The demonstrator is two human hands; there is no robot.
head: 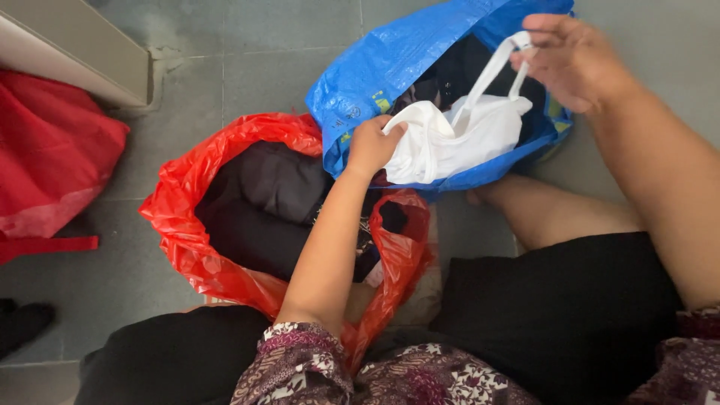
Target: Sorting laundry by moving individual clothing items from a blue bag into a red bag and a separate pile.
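My left hand [371, 144] grips the left edge of a white garment [457, 135]. My right hand [571, 58] pinches one of its white straps at the upper right. The garment hangs over the mouth of a blue plastic bag [382, 71] that holds dark clothes. Below it stands a red plastic bag [187, 225] filled with black clothing [259, 202]; my left forearm crosses over this bag.
A red cloth bag [52, 150] lies at the left by a pale wall base [75, 45]. Grey floor tiles [255, 45] lie beyond the bags. My legs in black fabric [562, 307] fill the bottom. A dark object [22, 322] sits at the lower left.
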